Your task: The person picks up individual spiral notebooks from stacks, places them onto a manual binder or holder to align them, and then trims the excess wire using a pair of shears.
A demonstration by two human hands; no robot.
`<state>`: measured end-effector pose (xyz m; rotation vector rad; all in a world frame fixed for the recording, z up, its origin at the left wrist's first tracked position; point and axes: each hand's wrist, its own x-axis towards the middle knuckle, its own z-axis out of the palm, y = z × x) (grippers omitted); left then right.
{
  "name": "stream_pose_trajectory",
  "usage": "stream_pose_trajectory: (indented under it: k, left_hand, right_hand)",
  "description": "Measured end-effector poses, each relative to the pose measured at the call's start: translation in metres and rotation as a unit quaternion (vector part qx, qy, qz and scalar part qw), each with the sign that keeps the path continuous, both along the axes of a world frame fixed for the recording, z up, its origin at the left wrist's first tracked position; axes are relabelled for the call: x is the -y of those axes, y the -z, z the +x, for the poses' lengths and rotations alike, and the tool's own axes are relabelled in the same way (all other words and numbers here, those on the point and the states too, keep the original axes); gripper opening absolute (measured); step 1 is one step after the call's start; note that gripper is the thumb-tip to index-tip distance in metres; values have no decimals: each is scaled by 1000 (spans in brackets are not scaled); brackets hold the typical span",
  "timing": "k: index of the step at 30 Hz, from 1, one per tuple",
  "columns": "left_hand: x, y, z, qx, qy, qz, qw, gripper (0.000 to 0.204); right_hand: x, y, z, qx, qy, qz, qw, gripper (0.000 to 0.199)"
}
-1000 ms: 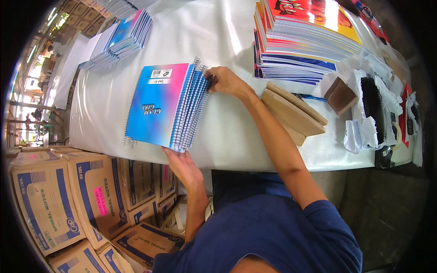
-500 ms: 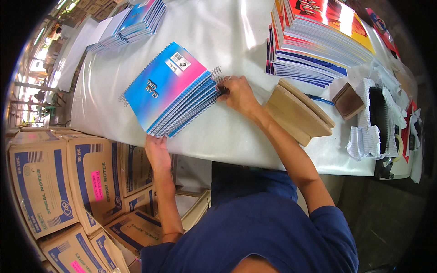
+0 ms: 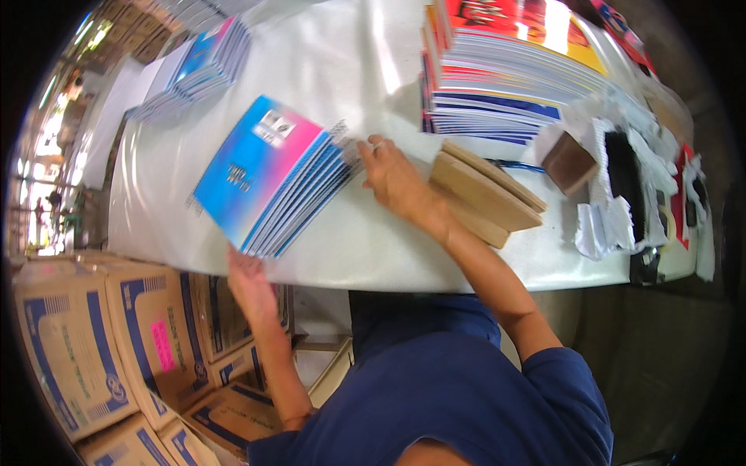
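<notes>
A fanned stack of spiral notebooks (image 3: pixel 256 167) with blue and pink covers lies tilted on the white-covered table. Wire coil ends (image 3: pixel 342 138) stick out at its far right corner. My right hand (image 3: pixel 395 180) is just right of those ends, fingers apart and nothing seen in them. At the stack's near corner is my left hand (image 3: pixel 247 268); its fingers are blurred and partly hidden by the notebooks, so their grip does not show.
Wooden blocks (image 3: pixel 478 194), a blue pen-like tool (image 3: pixel 517 165) and a brown block (image 3: pixel 569 161) lie at right. Beyond stand a tall notebook stack (image 3: pixel 497 78) and torn white packaging (image 3: pixel 594 229). More notebooks (image 3: pixel 194 70) sit far left; cartons (image 3: pixel 74 349) are piled below the table.
My right hand has come off the coil ends and its fingers have spread. The left hand stays at the near corner. The whole view has shifted a little.
</notes>
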<state>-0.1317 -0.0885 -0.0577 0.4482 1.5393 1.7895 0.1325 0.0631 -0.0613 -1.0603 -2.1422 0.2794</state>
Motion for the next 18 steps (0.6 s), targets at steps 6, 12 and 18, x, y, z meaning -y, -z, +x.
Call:
stream_pose_trajectory:
  k: [6,12,18]
  left_hand:
    - [20,-82,39,-453,-95,15,886,54]
    - [-15,-89,96,-682,136,133,707,52]
    - [-104,-133,121,-747,179,125,628,75]
  right_hand:
    - [73,-110,108,-98,12,-26,995,33]
    - [35,-51,223,167,157,-64,971,30]
    - [28,-44,234,203,183,-207,939,31]
